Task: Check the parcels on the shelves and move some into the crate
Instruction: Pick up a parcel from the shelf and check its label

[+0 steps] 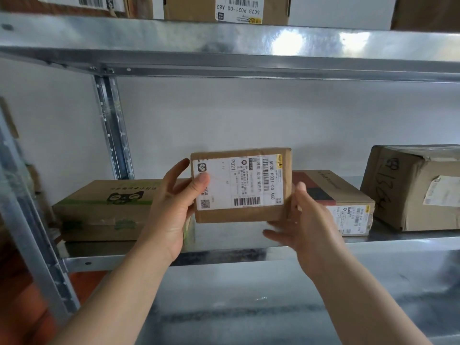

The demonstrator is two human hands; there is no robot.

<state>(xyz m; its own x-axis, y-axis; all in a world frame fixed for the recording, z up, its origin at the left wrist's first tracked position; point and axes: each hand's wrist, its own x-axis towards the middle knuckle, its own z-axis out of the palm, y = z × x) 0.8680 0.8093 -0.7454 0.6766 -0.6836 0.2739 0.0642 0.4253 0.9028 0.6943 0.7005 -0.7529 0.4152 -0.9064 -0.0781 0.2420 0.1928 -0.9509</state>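
A small brown parcel [241, 186] with a white shipping label facing me is held up in front of the middle shelf [224, 255]. My left hand [171, 207] grips its left edge, thumb pressed on the label. My right hand [306, 220] holds its lower right corner, thumb along the right side and fingers underneath. No crate is in view.
On the same shelf lie a flat green-printed box [104, 210] at left, a box with a red and black top [333, 195] behind my right hand, and a taped carton with handwritten numbers [413, 188] at right. More parcels [226, 8] stand on the upper shelf. A metal upright [112, 128] rises at left.
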